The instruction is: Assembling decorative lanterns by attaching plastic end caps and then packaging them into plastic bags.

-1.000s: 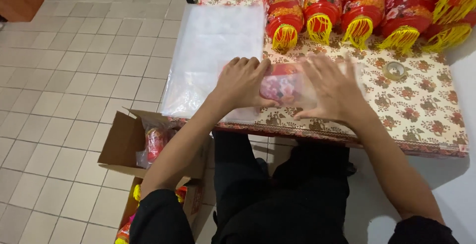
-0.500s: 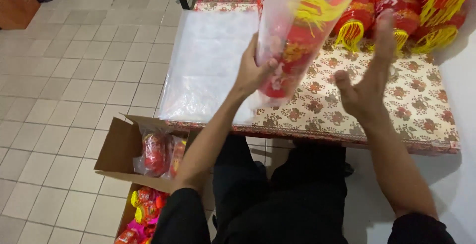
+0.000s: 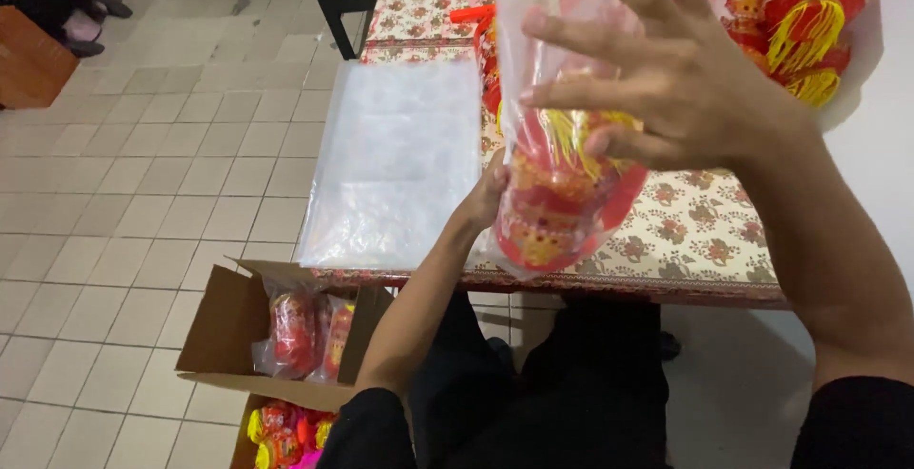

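Fingers of the right hand (image 3: 685,79) were spread wide and pressed flat against the side of a clear plastic bag (image 3: 557,98) held up above the table edge, bracing it more than clamping it; the left hand (image 3: 490,198) reached up from below, mostly hidden behind the bag, and seemed to pinch it near the bottom, though how firmly could not be told. Inside the bag sat one red and gold paper lantern with a yellow tassel (image 3: 552,207), settled at the bottom. With so loose a hold on slick film, the bag looked liable to slide through the open fingers and drop onto the floral-patterned tablecloth (image 3: 705,231), or past the edge to the tiled floor (image 3: 143,174), and the tassel could have bunched against the film. One stack of flat clear bags (image 3: 400,159) lay on the cloth, just left of the raised bag. At the far right a cluster of unbagged red lanterns (image 3: 809,21) showed, at least two, the rest cut off. Beside the person's knee one open brown cardboard box (image 3: 238,326) held two bagged lanterns (image 3: 309,331).
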